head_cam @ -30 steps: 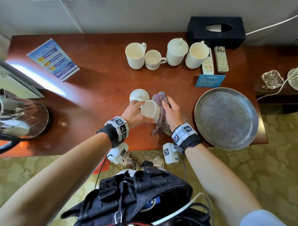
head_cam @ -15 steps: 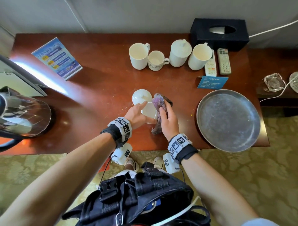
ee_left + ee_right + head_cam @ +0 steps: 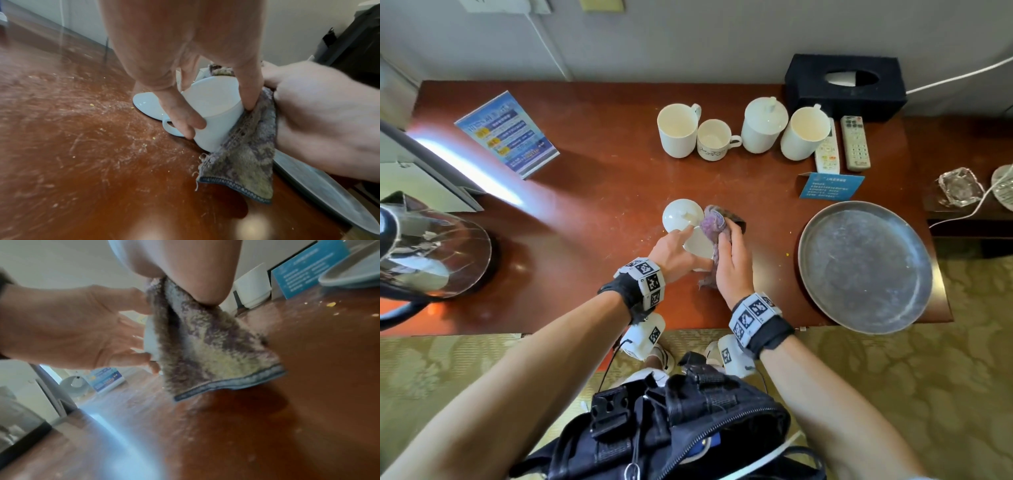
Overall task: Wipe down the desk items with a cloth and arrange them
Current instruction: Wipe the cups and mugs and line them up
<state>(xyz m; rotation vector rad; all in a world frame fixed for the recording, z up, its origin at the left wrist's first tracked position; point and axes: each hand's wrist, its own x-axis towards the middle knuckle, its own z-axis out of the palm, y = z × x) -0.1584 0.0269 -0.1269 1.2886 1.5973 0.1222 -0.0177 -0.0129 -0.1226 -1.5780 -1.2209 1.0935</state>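
Note:
A white mug (image 3: 702,245) is tilted just above the red-brown desk (image 3: 585,205), its handle (image 3: 170,128) towards the left. My left hand (image 3: 690,246) grips it by the body, thumb on one side and fingers on the other. My right hand (image 3: 727,240) holds a purple-grey cloth (image 3: 714,222) and presses it against the mug's right side and far rim. The cloth's hemmed corner (image 3: 242,183) hangs down to the desk. The mug's white lid (image 3: 681,214) lies on the desk just behind it.
At the back stand a tall mug (image 3: 677,130), a small cup (image 3: 714,138), a lidded mug (image 3: 763,125) and another mug (image 3: 803,133), then two remotes (image 3: 854,142) and a black tissue box (image 3: 844,85). A round metal tray (image 3: 864,267) lies right, a blue card (image 3: 830,185) behind it.
My right hand has slid the cloth from the mug's right side up over its far rim. My left hand has turned the mug a little while holding it.

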